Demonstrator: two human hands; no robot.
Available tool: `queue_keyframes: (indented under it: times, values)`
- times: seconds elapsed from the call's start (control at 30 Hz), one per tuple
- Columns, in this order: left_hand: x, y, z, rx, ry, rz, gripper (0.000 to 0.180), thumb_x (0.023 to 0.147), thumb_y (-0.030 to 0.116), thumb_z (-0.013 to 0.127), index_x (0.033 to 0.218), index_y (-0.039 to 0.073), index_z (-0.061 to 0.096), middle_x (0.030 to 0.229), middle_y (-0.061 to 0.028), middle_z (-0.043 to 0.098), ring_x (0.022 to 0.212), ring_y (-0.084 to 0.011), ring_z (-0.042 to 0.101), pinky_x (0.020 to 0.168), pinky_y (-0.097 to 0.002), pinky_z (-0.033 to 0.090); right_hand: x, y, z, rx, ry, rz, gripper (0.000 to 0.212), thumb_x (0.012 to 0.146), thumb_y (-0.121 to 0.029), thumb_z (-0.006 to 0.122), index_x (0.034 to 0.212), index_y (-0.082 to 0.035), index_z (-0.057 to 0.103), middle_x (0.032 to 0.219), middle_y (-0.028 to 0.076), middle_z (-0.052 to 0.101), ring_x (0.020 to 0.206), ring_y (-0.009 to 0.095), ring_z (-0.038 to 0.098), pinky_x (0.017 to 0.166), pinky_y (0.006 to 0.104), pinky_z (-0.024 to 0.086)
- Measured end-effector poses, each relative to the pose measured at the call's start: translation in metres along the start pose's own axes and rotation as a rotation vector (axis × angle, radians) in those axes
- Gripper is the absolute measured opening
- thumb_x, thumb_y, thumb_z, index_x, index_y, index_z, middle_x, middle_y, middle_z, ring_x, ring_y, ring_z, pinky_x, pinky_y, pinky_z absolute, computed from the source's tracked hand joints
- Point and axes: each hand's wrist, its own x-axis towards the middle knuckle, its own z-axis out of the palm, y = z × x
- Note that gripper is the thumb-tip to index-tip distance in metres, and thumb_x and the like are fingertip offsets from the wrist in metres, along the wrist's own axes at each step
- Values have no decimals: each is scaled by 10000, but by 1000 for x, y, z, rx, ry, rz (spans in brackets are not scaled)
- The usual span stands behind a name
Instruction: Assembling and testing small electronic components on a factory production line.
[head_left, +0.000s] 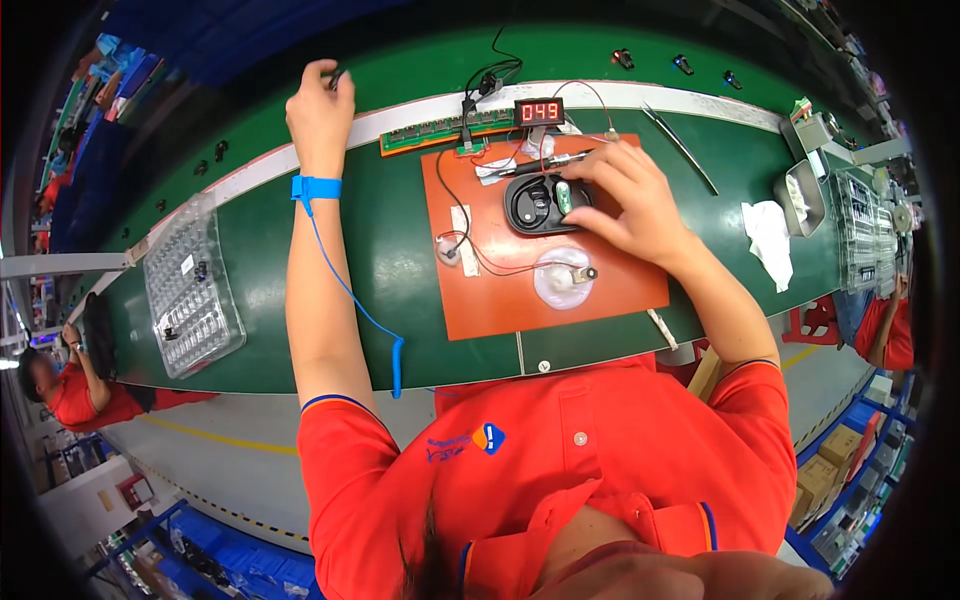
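Fingers of the right hand (640,205) spread wide at the right end of the black case (532,222); whether they grip it cannot be told. Fingers of the left hand (318,105), raised beyond the bench, pinch a small dark piece (335,79). The case lies on the upper half of the orange mat (620,295), above a pale disc (556,292). The mat rests on the green bench (395,260), whose surface shows between mat and left tray (195,285), crossed by the left forearm and blue cord (345,282); rightward, bench shows between mat and cloth (768,240). A white ledge (650,96) bounds the far edge; the near edge meets the red shirt (560,430). Beyond: grey floor (240,440), yellow-lined, and red-clad people at both sides. Markings: red digits on the display (539,112); a blue-and-orange logo with lettering on the shirt.
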Motion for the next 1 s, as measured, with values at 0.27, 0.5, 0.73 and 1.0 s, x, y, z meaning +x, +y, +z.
queue_keyframes:
  times: [0.27,0.5,0.73,1.0]
  values:
    - [-54,146,-15,-494,-469,49,163,866,231,655,856,70,677,626,-97,672,542,-217,664,508,-317,493,-2,-19,3,52,-68,181,321,754,-101,769,1022,-31,607,989,91,611,834,274,593,796,378,457]
    - [-99,168,3,-327,-470,545,199,832,264,660,824,66,652,565,-95,623,538,-270,643,561,-404,482,-38,-26,-16,403,-66,199,226,779,-17,721,981,-13,619,938,106,646,859,282,613,801,365,485]
    - [-105,176,6,-232,-381,545,284,785,336,699,870,68,654,596,-119,634,560,-291,642,638,-423,476,-59,-38,-18,88,-65,18,188,760,19,703,929,-8,626,919,138,658,845,324,619,757,402,479]
    - [-34,116,-3,-416,-96,64,147,795,238,707,715,125,659,618,-67,642,620,-279,652,639,-423,513,-46,-45,-15,134,-120,-64,210,716,46,685,905,-4,608,875,145,635,819,331,610,739,407,474]
